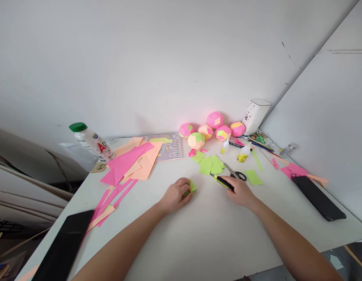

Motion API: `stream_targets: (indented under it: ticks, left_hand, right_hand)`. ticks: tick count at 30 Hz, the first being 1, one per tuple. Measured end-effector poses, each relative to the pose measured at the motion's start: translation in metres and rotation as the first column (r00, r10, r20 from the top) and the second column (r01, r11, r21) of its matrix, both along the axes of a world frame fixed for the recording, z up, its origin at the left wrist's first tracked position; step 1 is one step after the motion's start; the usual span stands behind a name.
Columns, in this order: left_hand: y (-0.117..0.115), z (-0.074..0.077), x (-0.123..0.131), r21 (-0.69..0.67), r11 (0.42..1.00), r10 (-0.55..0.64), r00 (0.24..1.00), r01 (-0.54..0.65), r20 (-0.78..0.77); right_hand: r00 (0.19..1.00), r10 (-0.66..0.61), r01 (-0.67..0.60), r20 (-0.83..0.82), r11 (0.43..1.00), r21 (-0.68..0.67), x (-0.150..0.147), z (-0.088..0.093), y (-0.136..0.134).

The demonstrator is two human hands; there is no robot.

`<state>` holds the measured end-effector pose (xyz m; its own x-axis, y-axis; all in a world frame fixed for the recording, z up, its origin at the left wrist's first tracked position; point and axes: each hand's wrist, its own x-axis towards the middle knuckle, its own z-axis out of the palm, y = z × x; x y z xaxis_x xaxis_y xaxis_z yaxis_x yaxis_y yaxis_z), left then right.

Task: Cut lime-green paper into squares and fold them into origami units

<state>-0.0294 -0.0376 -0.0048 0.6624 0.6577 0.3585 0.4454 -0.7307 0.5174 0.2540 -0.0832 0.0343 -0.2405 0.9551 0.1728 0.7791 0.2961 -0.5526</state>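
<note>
My left hand [176, 196] is closed around a small green paper piece [192, 186], whose corner shows past the fingertips just above the white table. In my right hand [241, 191] is a yellow and black utility knife [223, 182], its tip pointing up and left toward several green paper squares [210, 165]. Scissors [235, 171] with dark handles lie right behind the knife, blades toward the squares. A single green square [253, 177] rests to the right of the scissors.
Several paper balls [196, 140] line the wall, with glue bottles [243, 153] before them. Pink paper [126, 162] and strips lie left, near a bottle with a green cap [91, 142] and a dark tablet [64, 246]. A black case [318, 197] lies right.
</note>
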Motion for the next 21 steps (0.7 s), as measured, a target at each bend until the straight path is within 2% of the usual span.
stream_targets:
  ticks: [12, 21]
  left_hand:
    - [-0.0001, -0.0016, -0.0002, -0.004, 1.000, 0.002, 1.000, -0.002, -0.004]
    - [-0.0008, 0.0010, 0.0003, -0.005, 1.000, 0.006, 1.000, -0.006, -0.002]
  right_hand:
    - [0.988, -0.109, 0.116, -0.106, 0.991, 0.066, 0.0041, -0.0049, 0.0055]
    - [0.961, -0.166, 0.174, -0.222, 0.985, 0.016, 0.0033, -0.0077, 0.0049]
